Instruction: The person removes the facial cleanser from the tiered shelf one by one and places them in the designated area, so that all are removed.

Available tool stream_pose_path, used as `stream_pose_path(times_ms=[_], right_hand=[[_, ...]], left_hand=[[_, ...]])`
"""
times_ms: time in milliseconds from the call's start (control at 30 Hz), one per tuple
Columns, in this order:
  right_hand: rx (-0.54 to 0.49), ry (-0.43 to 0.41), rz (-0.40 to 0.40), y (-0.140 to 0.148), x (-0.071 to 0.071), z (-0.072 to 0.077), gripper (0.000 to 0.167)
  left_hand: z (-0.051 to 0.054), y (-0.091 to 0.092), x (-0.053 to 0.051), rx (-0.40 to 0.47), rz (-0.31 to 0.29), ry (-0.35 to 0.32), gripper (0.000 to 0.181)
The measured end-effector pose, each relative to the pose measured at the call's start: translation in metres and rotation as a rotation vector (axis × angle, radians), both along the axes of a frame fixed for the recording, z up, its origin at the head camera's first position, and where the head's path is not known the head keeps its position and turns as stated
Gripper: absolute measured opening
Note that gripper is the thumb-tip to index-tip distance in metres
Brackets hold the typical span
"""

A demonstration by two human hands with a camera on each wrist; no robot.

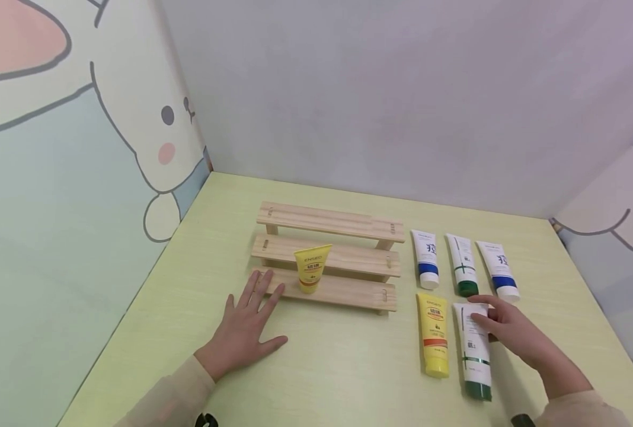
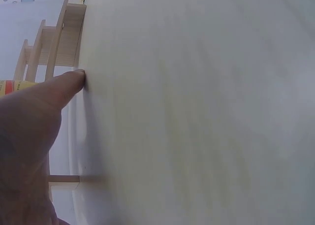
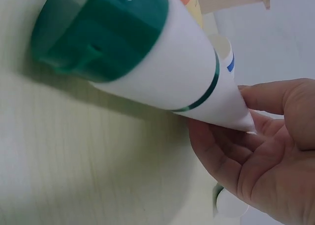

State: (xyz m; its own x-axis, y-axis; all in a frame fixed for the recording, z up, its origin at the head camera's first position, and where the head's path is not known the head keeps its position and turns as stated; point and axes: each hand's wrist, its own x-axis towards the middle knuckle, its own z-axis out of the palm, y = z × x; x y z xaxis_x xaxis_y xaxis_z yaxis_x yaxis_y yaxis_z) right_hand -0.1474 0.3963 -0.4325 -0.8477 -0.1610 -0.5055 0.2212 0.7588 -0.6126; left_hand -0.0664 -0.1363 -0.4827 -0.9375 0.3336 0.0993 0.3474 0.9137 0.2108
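Observation:
My left hand (image 1: 244,335) lies with spread, straight fingers at the front left of a three-tier wooden rack (image 1: 348,292), its fingertips on the lowest step. The left wrist view shows its thumb (image 2: 74,80) touching the table. On that lowest step a yellow squeeze tube (image 1: 312,268) stands upright on its cap. At right, my right hand (image 1: 511,329) pinches the flat end of a white squeeze tube with a green cap (image 1: 475,356). In the right wrist view the thumb is on one side of this tube (image 3: 182,72), with fingers beneath it.
Left of the pinched tube lies another yellow tube (image 1: 434,338). Behind lie a blue-banded white tube (image 1: 426,258), a smaller green-capped white tube (image 1: 462,261) and a second blue-banded tube (image 1: 498,267). A pale wall (image 1: 375,107) rises behind the table; patterned walls flank it.

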Motion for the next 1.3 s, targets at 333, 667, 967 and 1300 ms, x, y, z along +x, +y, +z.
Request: stream_pose_path(times_ms=[333,667,967,1300], right_hand=[[0.028,0.003,-0.017,0.002,0.001,0.006,0.053],[0.165,0.113,0.036,0.019,0.012,0.025,0.047],[0.093,0.524,-0.037,0.028,0.020,0.052,0.051],[-0.912,0.883,-0.063,0.003,0.025,0.059,0.071]], left_hand=[[0.000,0.000,0.000,0.000,0.003,-0.003,0.099],[0.002,0.000,0.000,0.007,0.004,-0.006,0.099],[0.004,0.001,0.001,0.005,0.004,-0.004,0.099],[0.005,0.001,0.002,0.012,0.003,0.000,0.099]])
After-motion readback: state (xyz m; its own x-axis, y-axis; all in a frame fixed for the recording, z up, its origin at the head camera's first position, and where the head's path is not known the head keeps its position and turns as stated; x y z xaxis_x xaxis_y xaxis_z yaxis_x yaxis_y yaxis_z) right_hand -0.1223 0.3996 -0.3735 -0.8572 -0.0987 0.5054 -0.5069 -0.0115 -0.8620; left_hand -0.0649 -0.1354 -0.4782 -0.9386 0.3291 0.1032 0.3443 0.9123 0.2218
